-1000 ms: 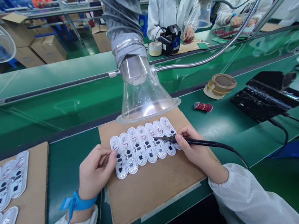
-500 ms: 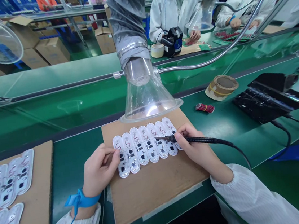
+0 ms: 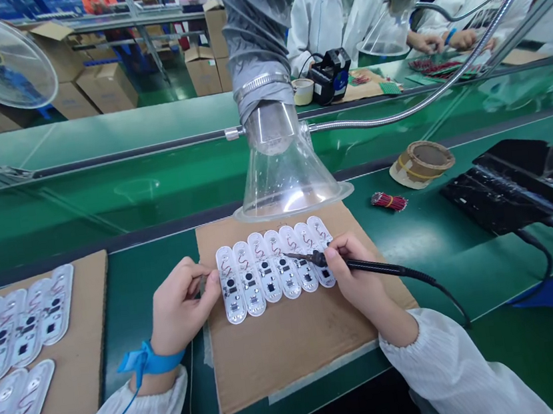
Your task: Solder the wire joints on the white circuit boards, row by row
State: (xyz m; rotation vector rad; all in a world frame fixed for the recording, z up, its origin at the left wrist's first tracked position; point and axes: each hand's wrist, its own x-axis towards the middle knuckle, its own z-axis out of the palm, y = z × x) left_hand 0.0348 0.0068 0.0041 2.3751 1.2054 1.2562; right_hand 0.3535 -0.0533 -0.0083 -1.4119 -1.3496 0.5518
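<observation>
A row of several white oval-ended cases (image 3: 271, 291) with small circuit boards and red wires lies on a cardboard sheet (image 3: 295, 359). My right hand (image 3: 358, 274) grips a soldering iron (image 3: 374, 266) like a pen. Its tip points left, over the middle of the row; whether it touches a board I cannot tell. At the row's left end is my left hand (image 3: 185, 302), thumb and forefinger pinched together beside the first case. What the pinch holds is too fine to make out. A blue wrist strap (image 3: 151, 360) with a cord circles my left wrist.
Above the row hangs a clear fume hood (image 3: 290, 178). More cases (image 3: 56, 304) lie on cardboard at left. To the right are a bundle of red wires (image 3: 389, 202), a tape roll (image 3: 422, 163) and a black box-like object (image 3: 510, 185). Co-workers (image 3: 319, 20) sit across the bench.
The view has shifted slightly. Relative to the cases, the soldering iron's tip has moved a little left, and my left hand has drawn back left off the first case.
</observation>
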